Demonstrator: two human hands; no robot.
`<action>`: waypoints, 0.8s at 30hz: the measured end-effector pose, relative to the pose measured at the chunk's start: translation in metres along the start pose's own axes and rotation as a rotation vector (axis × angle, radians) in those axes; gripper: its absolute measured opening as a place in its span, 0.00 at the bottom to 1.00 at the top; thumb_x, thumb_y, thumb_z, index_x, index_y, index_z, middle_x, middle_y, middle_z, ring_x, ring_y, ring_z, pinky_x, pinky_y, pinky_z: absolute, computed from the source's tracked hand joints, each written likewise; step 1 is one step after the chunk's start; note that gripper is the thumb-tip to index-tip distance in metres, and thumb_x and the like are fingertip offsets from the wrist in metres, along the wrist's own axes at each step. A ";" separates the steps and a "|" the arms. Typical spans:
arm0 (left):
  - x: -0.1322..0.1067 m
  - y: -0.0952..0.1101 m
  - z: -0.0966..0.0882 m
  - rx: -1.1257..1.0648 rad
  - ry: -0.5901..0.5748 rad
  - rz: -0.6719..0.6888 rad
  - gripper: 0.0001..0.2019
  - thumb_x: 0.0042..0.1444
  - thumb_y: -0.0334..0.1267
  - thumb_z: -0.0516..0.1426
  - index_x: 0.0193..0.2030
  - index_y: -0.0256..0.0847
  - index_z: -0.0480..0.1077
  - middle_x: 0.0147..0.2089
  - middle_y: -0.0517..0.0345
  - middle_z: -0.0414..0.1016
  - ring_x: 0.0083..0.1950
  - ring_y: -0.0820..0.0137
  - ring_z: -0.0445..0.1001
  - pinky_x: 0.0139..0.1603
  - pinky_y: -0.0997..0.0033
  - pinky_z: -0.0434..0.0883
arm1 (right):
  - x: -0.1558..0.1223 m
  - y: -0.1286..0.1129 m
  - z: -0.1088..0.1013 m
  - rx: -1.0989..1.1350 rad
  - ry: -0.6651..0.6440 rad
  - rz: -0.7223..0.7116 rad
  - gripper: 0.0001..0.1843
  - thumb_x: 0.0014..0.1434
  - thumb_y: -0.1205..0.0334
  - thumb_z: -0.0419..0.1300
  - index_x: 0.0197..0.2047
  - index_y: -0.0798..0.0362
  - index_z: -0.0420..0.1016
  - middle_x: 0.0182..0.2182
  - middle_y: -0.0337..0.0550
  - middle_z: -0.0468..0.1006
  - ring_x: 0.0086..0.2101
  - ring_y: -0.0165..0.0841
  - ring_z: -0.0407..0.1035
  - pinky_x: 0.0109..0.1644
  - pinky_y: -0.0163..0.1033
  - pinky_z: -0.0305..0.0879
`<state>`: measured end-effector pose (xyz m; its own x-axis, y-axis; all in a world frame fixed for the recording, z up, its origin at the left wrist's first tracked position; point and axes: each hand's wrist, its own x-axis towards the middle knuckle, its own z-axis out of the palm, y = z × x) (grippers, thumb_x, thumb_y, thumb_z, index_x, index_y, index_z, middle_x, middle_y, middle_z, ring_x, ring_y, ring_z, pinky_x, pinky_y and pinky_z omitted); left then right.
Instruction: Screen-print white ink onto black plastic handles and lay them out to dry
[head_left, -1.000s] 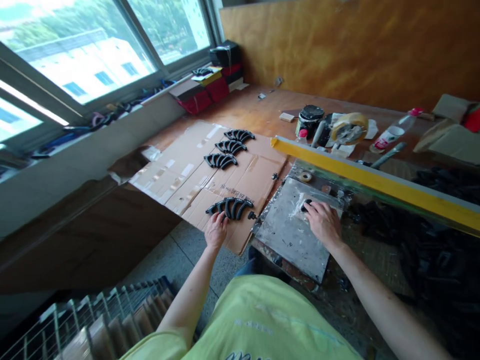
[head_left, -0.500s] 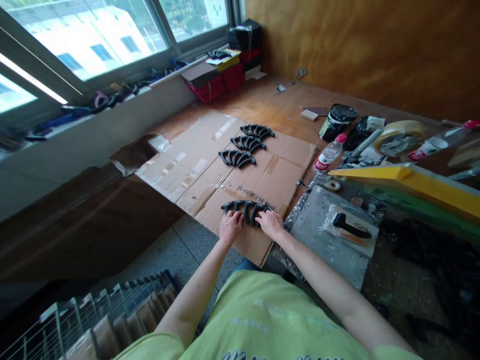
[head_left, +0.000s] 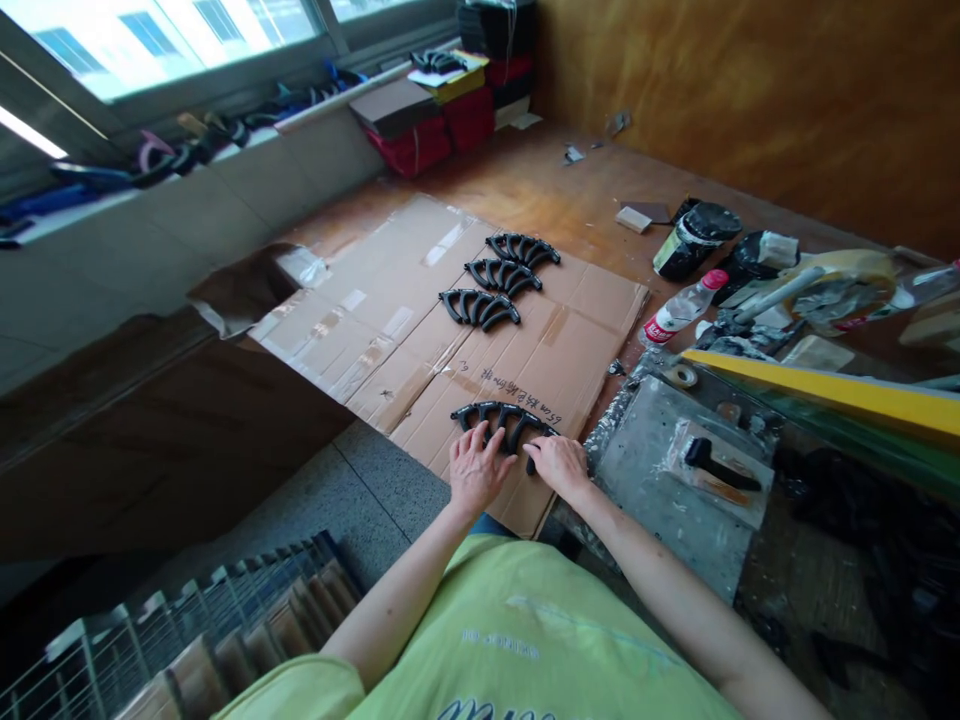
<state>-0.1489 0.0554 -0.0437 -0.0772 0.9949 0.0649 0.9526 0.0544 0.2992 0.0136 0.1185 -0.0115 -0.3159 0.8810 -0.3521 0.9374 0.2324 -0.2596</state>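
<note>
A fan of black curved plastic pieces (head_left: 501, 418) lies near the front edge of a flattened cardboard sheet (head_left: 420, 320). My left hand (head_left: 477, 468) rests on the fan's near left side, fingers spread over the pieces. My right hand (head_left: 559, 464) touches the right end of the fan, fingers curled on one piece. Three more fans of the same black pieces (head_left: 496, 276) lie in a row farther back on the cardboard.
A grey metal plate (head_left: 660, 490) with a black tool (head_left: 711, 463) lies to the right, under a yellow bar (head_left: 825, 395). Plastic bottle (head_left: 682, 308), black tin (head_left: 694, 238) and tape roll (head_left: 847, 275) stand behind. A wire rack (head_left: 187, 640) is at lower left; red boxes (head_left: 442, 135) sit by the window.
My right hand left the grey plate and came over to the near fan of black pieces. Both hands now rest on it. The view has shifted right and down.
</note>
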 end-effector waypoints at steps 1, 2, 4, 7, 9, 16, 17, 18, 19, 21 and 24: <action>-0.001 0.006 0.003 -0.010 -0.023 0.002 0.29 0.55 0.54 0.56 0.62 0.48 0.66 0.66 0.47 0.62 0.64 0.50 0.59 0.62 0.48 0.56 | 0.001 -0.001 -0.002 0.012 -0.019 -0.020 0.19 0.65 0.50 0.50 0.45 0.47 0.80 0.41 0.47 0.82 0.44 0.38 0.74 0.47 0.40 0.64; 0.000 0.012 0.007 -0.013 -0.045 -0.009 0.31 0.53 0.55 0.58 0.63 0.47 0.66 0.66 0.46 0.62 0.65 0.48 0.57 0.63 0.47 0.55 | 0.003 -0.001 -0.004 0.025 -0.035 -0.036 0.19 0.65 0.50 0.50 0.46 0.46 0.80 0.41 0.47 0.82 0.43 0.38 0.75 0.46 0.40 0.64; 0.004 0.022 0.015 -0.004 -0.078 -0.058 0.33 0.51 0.56 0.59 0.62 0.45 0.66 0.66 0.45 0.62 0.67 0.44 0.54 0.63 0.43 0.54 | 0.005 -0.001 -0.007 0.045 -0.059 -0.053 0.18 0.65 0.52 0.50 0.48 0.45 0.79 0.42 0.46 0.82 0.43 0.38 0.75 0.45 0.39 0.65; 0.014 0.029 0.023 0.021 -0.097 -0.110 0.30 0.50 0.53 0.60 0.58 0.41 0.69 0.66 0.43 0.62 0.67 0.42 0.53 0.63 0.39 0.53 | 0.010 -0.001 -0.009 0.061 -0.087 -0.093 0.18 0.65 0.56 0.49 0.50 0.46 0.78 0.43 0.47 0.81 0.43 0.39 0.75 0.46 0.40 0.66; 0.022 0.023 0.022 0.034 -0.097 -0.096 0.27 0.51 0.52 0.59 0.55 0.40 0.71 0.65 0.43 0.63 0.67 0.43 0.55 0.64 0.39 0.52 | 0.015 -0.003 -0.006 0.078 -0.099 -0.127 0.18 0.65 0.59 0.49 0.51 0.49 0.77 0.44 0.50 0.81 0.45 0.40 0.74 0.48 0.41 0.66; 0.107 -0.059 0.000 0.093 -0.012 -0.053 0.27 0.51 0.52 0.58 0.55 0.39 0.71 0.65 0.42 0.63 0.67 0.43 0.55 0.64 0.41 0.54 | 0.086 -0.058 0.002 0.231 -0.018 -0.221 0.26 0.63 0.61 0.54 0.63 0.59 0.64 0.54 0.58 0.73 0.53 0.42 0.68 0.58 0.42 0.61; 0.126 -0.070 -0.004 0.106 -0.003 -0.047 0.27 0.52 0.52 0.58 0.55 0.39 0.71 0.65 0.42 0.63 0.67 0.43 0.55 0.65 0.42 0.54 | 0.098 -0.068 0.000 0.252 0.000 -0.238 0.27 0.62 0.62 0.55 0.64 0.59 0.63 0.56 0.57 0.71 0.54 0.41 0.67 0.58 0.42 0.61; 0.144 -0.079 -0.007 0.116 -0.001 -0.046 0.26 0.52 0.52 0.57 0.55 0.39 0.71 0.65 0.42 0.63 0.67 0.43 0.55 0.64 0.42 0.54 | 0.109 -0.076 -0.004 0.271 0.017 -0.252 0.28 0.62 0.63 0.56 0.64 0.59 0.63 0.58 0.57 0.69 0.55 0.41 0.67 0.59 0.42 0.60; 0.160 -0.086 -0.009 0.123 -0.005 -0.050 0.26 0.52 0.52 0.57 0.55 0.38 0.71 0.65 0.42 0.64 0.66 0.43 0.56 0.64 0.42 0.54 | 0.118 -0.082 -0.007 0.291 0.034 -0.265 0.28 0.61 0.64 0.57 0.64 0.58 0.63 0.59 0.57 0.68 0.56 0.41 0.66 0.60 0.43 0.60; 0.182 -0.095 -0.011 0.131 -0.027 -0.066 0.27 0.53 0.53 0.56 0.55 0.38 0.71 0.64 0.41 0.64 0.65 0.43 0.57 0.63 0.42 0.57 | 0.124 -0.086 -0.013 0.334 0.061 -0.284 0.26 0.60 0.64 0.58 0.62 0.57 0.66 0.59 0.56 0.68 0.57 0.41 0.65 0.61 0.44 0.59; 0.188 -0.100 -0.008 0.126 -0.037 -0.063 0.30 0.54 0.55 0.55 0.58 0.36 0.68 0.66 0.40 0.61 0.66 0.43 0.56 0.62 0.42 0.59 | 0.104 -0.070 -0.020 0.399 0.124 -0.317 0.24 0.60 0.64 0.59 0.60 0.55 0.69 0.59 0.54 0.68 0.58 0.40 0.63 0.63 0.44 0.58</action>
<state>-0.2605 0.2366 -0.0541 -0.1289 0.9916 0.0137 0.9758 0.1244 0.1798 -0.0814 0.2021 -0.0121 -0.5327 0.8407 -0.0976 0.6621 0.3421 -0.6668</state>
